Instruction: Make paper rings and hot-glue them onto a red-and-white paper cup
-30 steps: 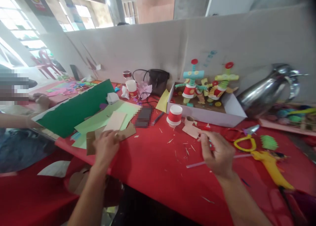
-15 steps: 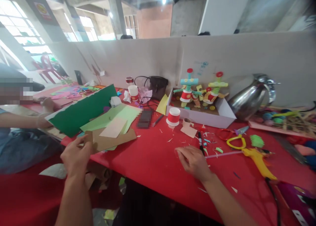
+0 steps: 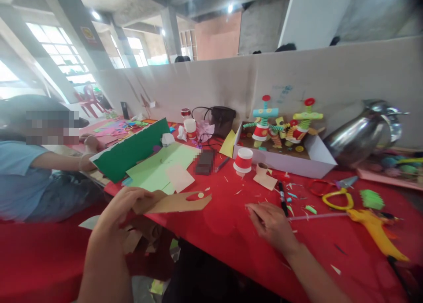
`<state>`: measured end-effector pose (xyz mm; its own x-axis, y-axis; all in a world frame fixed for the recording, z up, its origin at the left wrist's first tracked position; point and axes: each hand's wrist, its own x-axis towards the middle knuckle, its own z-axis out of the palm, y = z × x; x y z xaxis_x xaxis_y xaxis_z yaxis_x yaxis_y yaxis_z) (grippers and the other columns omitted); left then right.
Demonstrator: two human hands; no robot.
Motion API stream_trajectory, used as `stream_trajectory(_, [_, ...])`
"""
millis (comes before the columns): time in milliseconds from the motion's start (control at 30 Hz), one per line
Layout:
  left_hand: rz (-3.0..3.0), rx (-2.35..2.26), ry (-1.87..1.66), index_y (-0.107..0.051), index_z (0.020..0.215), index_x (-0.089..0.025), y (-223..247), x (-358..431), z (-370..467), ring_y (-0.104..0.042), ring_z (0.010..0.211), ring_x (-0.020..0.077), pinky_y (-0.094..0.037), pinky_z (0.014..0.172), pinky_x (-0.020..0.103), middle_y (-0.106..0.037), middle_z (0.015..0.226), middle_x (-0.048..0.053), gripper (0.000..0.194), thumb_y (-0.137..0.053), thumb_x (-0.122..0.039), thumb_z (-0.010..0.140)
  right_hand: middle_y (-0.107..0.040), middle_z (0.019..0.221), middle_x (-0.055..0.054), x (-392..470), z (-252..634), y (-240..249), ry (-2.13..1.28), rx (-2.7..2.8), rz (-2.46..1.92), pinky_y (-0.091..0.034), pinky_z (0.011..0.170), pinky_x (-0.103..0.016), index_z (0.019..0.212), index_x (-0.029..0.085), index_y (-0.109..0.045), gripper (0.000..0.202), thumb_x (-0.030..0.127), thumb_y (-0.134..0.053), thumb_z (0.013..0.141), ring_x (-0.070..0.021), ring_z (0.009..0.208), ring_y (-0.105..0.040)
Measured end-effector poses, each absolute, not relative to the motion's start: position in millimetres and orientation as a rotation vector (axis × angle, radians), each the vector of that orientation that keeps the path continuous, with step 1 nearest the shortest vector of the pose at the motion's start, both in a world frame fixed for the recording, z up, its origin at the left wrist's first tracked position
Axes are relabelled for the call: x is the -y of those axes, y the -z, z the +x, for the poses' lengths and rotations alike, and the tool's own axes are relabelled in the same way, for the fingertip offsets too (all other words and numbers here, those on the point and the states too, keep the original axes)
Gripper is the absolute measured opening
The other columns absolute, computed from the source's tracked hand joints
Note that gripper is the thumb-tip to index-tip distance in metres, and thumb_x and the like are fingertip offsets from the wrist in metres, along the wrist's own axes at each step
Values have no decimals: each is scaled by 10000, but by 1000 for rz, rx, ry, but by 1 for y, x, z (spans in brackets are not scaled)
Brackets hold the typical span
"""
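Observation:
At the table's near left edge, my left hand grips a brown cardboard piece with a rounded notch cut in its far end. The piece is tilted up off the red table. My right hand rests on the tabletop with fingers curled together; whether anything small sits between them is hidden. Close to it lie a black marker and paper scraps. A red and white paper cup stands farther back, beside a cardboard tube on a tan card.
Green paper sheets and a green board lie left. A white box holds paper-cup figures. At right are yellow-handled scissors, a yellow glue gun and a metal jug. Another person sits at left.
My left hand has drawn the brown cardboard off the green sheets, toward me and to the right, lifting it. A pale card lying there has shifted. The camera view has turned left.

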<state>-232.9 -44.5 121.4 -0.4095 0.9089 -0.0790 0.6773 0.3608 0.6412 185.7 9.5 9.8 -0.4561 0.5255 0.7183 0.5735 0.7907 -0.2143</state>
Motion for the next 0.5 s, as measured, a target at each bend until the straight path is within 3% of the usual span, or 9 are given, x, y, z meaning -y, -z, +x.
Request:
stream_trajectory(200, [1209, -2057, -897, -777, 671, -198, -113, 59, -226, -674, 806, 262, -522, 628, 279, -770, 826, 69, 303, -568, -407, 605, -775, 877, -74, -11, 188, -8, 90, 2137, -828, -546, 739, -322, 1010, 175, -679, 157, 161, -528, 969, -196, 757, -723])
stream_trajectory(333, [959, -1848, -1148, -801, 792, -164, -113, 55, -227, -701, 787, 266, -536, 593, 285, -782, 917, 104, 342, -669, -386, 566, -774, 868, -67, -11, 187, -8, 98, 2139, -822, -542, 721, -319, 1004, 175, -681, 161, 158, -524, 971, -194, 738, -722])
stream_trajectory(433, [916, -1930, -1379, -790, 920, -107, -110, 33, -232, -695, 725, 246, -523, 556, 291, -771, 968, 148, 463, -678, -373, 558, -773, 859, -67, -11, 186, -8, 101, 2131, -824, -544, 706, -320, 994, 180, -682, 159, 166, -525, 972, -196, 726, -721])
stream_trajectory(500, [949, -2110, -1499, -771, 947, -45, -107, 9, -237, -655, 615, 213, -511, 535, 301, -756, 864, 166, 514, -651, -368, 565, -770, 854, -67, -12, 186, -8, 99, 2127, -829, -548, 705, -321, 996, 180, -681, 158, 173, -525, 973, -198, 725, -721])
